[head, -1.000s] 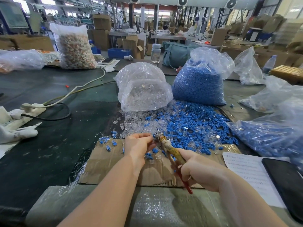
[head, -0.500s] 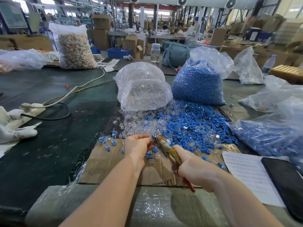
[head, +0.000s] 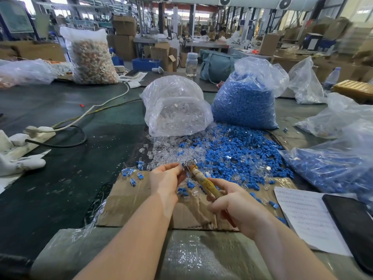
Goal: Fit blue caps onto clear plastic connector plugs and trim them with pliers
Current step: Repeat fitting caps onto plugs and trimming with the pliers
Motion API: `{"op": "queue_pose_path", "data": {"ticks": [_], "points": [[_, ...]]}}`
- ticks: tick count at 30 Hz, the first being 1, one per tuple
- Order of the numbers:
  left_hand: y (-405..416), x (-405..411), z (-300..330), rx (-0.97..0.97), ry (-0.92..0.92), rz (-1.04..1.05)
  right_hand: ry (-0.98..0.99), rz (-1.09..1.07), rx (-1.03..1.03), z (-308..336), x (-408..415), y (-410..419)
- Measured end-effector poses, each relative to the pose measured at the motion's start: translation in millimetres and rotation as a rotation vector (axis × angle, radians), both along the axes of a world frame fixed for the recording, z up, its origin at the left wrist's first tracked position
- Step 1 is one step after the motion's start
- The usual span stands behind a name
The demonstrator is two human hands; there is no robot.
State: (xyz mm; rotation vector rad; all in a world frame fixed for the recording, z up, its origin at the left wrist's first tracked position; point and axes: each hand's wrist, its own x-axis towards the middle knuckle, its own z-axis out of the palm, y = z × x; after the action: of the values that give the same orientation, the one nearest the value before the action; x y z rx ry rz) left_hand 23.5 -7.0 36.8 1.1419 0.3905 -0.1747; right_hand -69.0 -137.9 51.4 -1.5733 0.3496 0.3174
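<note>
Left hand [head: 166,179] curled in from the near left, fingertips pinched on one small part right at the pliers' nose; too tiny and blurred to tell plug from cap. Right hand [head: 238,207] wrapped tight around the handles of the pliers [head: 201,179], wrist low, tool angled up and to the left so the metal tip meets the left fingertips. Both forearms reaching in from the near edge, hovering just above a flat sheet of cardboard [head: 129,201].

Straight past the hands: loose pile of blue caps [head: 238,156] mixed with clear connector plugs [head: 167,150], spilling onto the far part of the cardboard. A handful of capped pieces [head: 132,175] scattered just left of the left hand. Behind the pile, bag of clear plugs [head: 177,110] on the left, bag of blue caps [head: 246,104] on the right, touching or nearly so.

Room-wise: dark green table [head: 60,178] wide open to the left, only a power strip [head: 34,136] with cables well off by the left edge. Right side cramped: printed paper [head: 306,215] and a dark phone [head: 351,223] just beside the right forearm, another bag of blue parts [head: 333,164] beyond. Near edge covered in bubble wrap [head: 191,255].
</note>
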Motion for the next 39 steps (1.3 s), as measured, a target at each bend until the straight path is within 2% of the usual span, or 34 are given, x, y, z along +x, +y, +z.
{"op": "queue_pose_path", "data": {"ticks": [3, 4, 7, 10, 12, 16, 23, 30, 35, 39], "points": [[1, 1, -2, 0.035, 0.005, 0.003, 0.034, 0.004, 0.091, 2, 0, 2], [1, 1, -3, 0.063, 0.001, 0.010, 0.034, 0.011, 0.040, 1, 0, 3], [6, 2, -8, 0.127, -0.010, 0.053, -0.036, 0.037, -0.282, 0, 0, 7], [14, 6, -15, 0.215, -0.040, 0.097, -0.112, 0.001, -0.368, -2, 2, 3], [21, 10, -21, 0.370, -0.116, 0.120, -0.178, -0.071, -0.475, -7, 7, -3], [42, 16, -34, 0.784, -0.218, 0.154, -0.175, -0.193, -0.929, -22, 14, -18], [60, 13, -48, 1.139, -0.261, 0.059, -0.102, -0.240, -1.262, -47, 17, -34], [48, 3, -48, 1.325, -0.358, -0.032, -0.091, -0.200, -1.412, -56, 20, -41], [25, -15, -48, 1.289, -0.495, -0.087, -0.038, -0.166, -1.456, -54, 21, -37], [7, -29, -52, 1.299, -0.617, -0.163, -0.236, -0.203, -1.501, -54, 19, -18]]}}
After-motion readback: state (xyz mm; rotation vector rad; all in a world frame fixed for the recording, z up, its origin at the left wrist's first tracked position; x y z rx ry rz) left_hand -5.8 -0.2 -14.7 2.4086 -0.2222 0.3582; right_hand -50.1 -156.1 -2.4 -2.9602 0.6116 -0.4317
